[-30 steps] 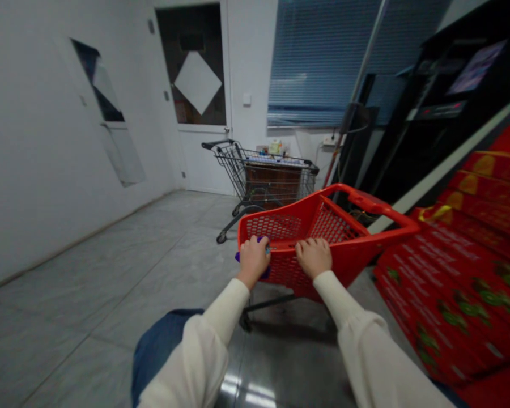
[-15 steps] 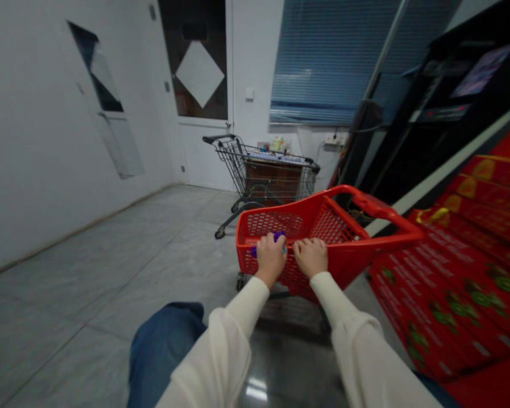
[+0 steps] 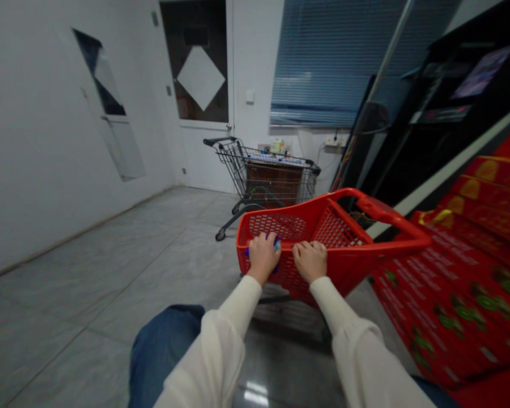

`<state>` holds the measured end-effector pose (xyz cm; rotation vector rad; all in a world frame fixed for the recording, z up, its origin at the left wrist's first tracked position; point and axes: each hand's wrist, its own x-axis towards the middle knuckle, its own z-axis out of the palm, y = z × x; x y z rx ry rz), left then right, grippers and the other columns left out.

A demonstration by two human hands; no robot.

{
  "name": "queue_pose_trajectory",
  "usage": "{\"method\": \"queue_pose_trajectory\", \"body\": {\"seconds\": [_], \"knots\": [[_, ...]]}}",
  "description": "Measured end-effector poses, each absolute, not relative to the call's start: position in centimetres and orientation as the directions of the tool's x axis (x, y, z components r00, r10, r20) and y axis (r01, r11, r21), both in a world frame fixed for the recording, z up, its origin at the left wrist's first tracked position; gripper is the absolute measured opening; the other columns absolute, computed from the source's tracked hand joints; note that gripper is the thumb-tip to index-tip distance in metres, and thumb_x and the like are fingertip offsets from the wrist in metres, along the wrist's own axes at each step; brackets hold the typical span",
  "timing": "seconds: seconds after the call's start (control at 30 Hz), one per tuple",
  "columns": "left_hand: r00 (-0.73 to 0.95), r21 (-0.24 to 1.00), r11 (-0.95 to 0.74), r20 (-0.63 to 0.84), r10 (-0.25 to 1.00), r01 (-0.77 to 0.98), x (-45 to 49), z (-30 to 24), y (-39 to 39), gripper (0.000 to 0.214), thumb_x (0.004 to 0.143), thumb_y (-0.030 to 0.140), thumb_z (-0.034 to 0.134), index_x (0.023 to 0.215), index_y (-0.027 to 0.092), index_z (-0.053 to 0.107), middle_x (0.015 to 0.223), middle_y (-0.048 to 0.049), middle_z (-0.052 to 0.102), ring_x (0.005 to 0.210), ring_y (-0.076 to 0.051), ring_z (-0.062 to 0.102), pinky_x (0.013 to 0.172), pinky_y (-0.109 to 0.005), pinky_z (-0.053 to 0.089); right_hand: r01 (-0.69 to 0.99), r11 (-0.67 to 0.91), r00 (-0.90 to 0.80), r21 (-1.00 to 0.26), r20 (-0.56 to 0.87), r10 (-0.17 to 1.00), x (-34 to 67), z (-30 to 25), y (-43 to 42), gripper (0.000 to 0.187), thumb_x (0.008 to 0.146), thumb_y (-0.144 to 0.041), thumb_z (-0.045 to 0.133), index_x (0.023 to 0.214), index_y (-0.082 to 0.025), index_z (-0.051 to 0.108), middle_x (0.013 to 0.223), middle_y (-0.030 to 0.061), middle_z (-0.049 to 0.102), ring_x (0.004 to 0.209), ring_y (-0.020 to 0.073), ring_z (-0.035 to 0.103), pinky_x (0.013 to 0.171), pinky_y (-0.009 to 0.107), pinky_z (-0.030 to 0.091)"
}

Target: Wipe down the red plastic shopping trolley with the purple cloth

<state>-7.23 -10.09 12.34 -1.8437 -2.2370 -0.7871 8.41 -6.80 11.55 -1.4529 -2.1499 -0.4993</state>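
A red plastic shopping cart (image 3: 357, 263) stands in front of me, its handle pointing to the right. My right hand (image 3: 310, 259) is closed over the cart's near rim. Just left of it, my left hand (image 3: 264, 254) is closed round a small purple-and-blue item (image 3: 277, 245) at the same rim. Most of that item is covered by the fingers, so its kind cannot be made out. White sleeves cover both my forearms.
Behind the red cart is a grey wire shopping cart (image 3: 276, 175) holding a brown box. Red cartons (image 3: 459, 283) are stacked at right. A white door (image 3: 206, 156) and a blind-covered window are at the back. Grey floor (image 3: 89, 272) spreads at left.
My left hand has shifted slightly left along the cart's rim with the purple-and-blue item. My right hand keeps its place on the rim. The red cart has barely moved.
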Motion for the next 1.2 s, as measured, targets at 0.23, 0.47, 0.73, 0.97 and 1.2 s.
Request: {"method": "queue_pose_trajectory", "body": {"seconds": [0.23,0.47,0.73,0.97,1.2], "knots": [[-0.136,0.238,0.034,0.43,0.893,0.971,-10.3,11.3,-10.3,0.027,0.094,0.036,0.052,0.118,0.029,0.063,0.111,-0.0068,0.061,0.102,-0.022,0.057,0.089,-0.033,0.041,0.919,0.392,-0.349,0.046,0.558,0.753,9.4,11.7,-6.8,0.035,0.098,-0.031,0.042,0.082,-0.022,0.072,0.089,0.0061,0.073,0.088,0.0207,0.047,0.089,0.038,0.021],[-0.376,0.338,0.242,0.42,0.826,0.909,-12.6,11.2,-10.0,0.027,0.096,0.039,0.047,0.112,0.025,0.065,0.104,-0.0074,0.065,0.097,-0.022,0.06,0.085,-0.032,0.041,0.925,0.38,-0.292,-0.01,0.621,0.728,8.9,10.9,-6.8,0.034,0.097,-0.031,0.044,0.079,-0.022,0.071,0.087,0.0055,0.072,0.088,0.0206,0.045,0.092,0.038,0.021],[-0.132,0.23,0.02,0.482,0.866,0.973,-5.2,11.6,-9.4,0.032,0.099,0.044,0.041,0.108,0.027,0.066,0.105,-0.0092,0.062,0.1,-0.024,0.056,0.086,-0.036,0.039,0.922,0.386,-0.323,0.034,0.615,0.719,9.2,11.3,-7.0,0.033,0.098,-0.029,0.044,0.079,-0.022,0.07,0.087,0.0048,0.072,0.09,0.021,0.048,0.092,0.038,0.021],[-0.241,0.27,0.115,0.497,0.834,0.956,-12.8,10.2,-10.1,0.028,0.097,0.039,0.046,0.113,0.028,0.066,0.107,-0.0067,0.063,0.098,-0.022,0.057,0.086,-0.032,0.04,0.917,0.399,-0.309,0.001,0.633,0.709,9.1,10.9,-6.8,0.032,0.097,-0.03,0.045,0.078,-0.022,0.07,0.086,0.0041,0.072,0.092,0.0209,0.048,0.095,0.037,0.021],[-0.339,0.299,0.215,0.467,0.817,0.93,-9.1,11.3,-9.2,0.029,0.097,0.039,0.044,0.111,0.025,0.065,0.102,-0.009,0.063,0.096,-0.024,0.059,0.083,-0.035,0.04,0.93,0.367,-0.28,-0.013,0.62,0.733,8.3,10.8,-6.9,0.032,0.098,-0.03,0.045,0.08,-0.022,0.07,0.088,0.0045,0.072,0.094,0.0213,0.049,0.095,0.038,0.021]]}}
